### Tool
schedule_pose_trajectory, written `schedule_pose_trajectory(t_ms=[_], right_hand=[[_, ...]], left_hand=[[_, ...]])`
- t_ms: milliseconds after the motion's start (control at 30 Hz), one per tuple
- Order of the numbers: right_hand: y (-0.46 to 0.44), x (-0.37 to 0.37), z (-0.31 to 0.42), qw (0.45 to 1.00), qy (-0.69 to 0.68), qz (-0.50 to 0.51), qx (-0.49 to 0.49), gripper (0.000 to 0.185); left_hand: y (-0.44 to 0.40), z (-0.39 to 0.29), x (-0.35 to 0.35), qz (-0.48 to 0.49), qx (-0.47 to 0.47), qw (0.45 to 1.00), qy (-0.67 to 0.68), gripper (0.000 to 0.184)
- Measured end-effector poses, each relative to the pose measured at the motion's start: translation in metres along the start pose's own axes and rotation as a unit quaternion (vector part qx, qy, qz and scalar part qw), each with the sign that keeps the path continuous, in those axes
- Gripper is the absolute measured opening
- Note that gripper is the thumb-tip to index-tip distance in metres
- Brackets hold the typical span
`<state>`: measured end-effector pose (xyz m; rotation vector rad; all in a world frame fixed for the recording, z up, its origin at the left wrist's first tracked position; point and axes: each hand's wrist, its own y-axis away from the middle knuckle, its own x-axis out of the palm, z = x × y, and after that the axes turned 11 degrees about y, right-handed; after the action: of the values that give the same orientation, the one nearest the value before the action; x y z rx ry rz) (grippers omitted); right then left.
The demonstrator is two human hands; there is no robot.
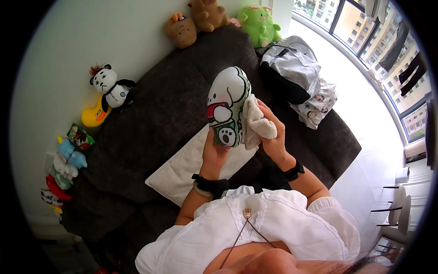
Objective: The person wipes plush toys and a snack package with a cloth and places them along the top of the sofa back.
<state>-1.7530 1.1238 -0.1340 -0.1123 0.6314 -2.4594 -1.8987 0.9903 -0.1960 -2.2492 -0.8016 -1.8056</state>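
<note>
A plush toy (226, 98) with a white cartoon dog face, a red patch and a green-edged lower part with a paw print is held up in front of me. My left hand (214, 153) grips its lower end from below, with most of the fingers hidden behind it. A beige cloth (253, 121) is bunched in my right hand (275, 132), whose fingers are closed round it. The cloth presses against the toy's right side.
Below the toy, a cream pad (182, 171) lies on the dark brown sofa (150, 118). Plush toys, including a panda (109, 86), a yellow duck (96, 113) and a green one (258, 27), line the sofa back. Grey clothing (294, 64) is heaped at the right, near the windows.
</note>
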Motion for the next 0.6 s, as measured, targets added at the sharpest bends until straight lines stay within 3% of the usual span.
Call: schedule_pose_trajectory(t_ms=[100,233,367,600], right_hand=[[0.002,-0.011,-0.003,1.000,-0.014,0.008,-0.022,0.047],[0.002,-0.026,0.010,0.994,-0.003,0.076,-0.084,0.044],[0.011,-0.025,0.016,0.980,0.143,0.076,-0.116,0.049],[0.032,-0.052,0.016,0.964,0.165,0.207,-0.042,0.055]], left_hand=[[0.002,-0.004,-0.011,0.110,-0.007,0.984,-0.137,0.055],[0.010,-0.013,0.014,0.136,-0.007,0.968,-0.209,0.065],[0.006,-0.021,0.016,0.101,-0.037,0.970,-0.220,0.070],[0.015,-0.028,0.045,0.070,0.191,0.884,-0.422,0.082]])
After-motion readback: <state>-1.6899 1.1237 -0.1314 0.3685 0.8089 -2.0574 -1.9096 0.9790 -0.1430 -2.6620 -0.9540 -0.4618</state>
